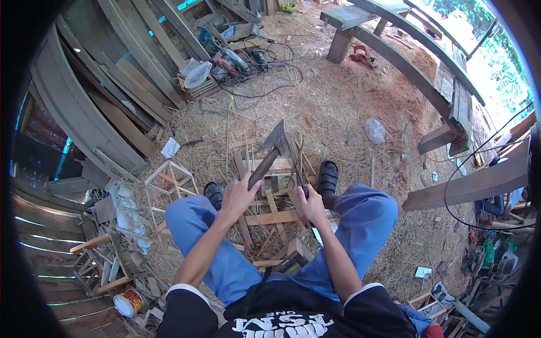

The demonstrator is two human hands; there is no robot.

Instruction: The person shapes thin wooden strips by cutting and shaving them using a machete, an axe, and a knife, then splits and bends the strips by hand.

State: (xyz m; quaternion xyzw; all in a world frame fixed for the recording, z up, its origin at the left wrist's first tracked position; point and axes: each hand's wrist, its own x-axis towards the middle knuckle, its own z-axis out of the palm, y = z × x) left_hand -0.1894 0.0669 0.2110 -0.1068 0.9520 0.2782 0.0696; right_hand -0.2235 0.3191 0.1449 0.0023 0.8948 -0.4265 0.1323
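My left hand point(238, 198) is wrapped round the wooden handle of a hatchet point(262, 170), whose broad metal head points up and away from me. To its right, my right hand point(311, 206) is closed on the dark handle of a thin, long tool point(297, 169); what kind of tool it is I cannot make out. The tool's upper end comes close to the hatchet head. Beneath both hands, between my knees, lie wooden strips point(273, 217) and a small wooden block point(296, 254).
Straw and shavings cover the ground. A small wooden frame point(171, 179) stands at left, with power tools point(230, 63) and cords beyond. Long benches point(445, 84) and a beam point(468, 183) are at right. A plastic bag point(375, 130) and a paint bucket point(128, 302) lie about.
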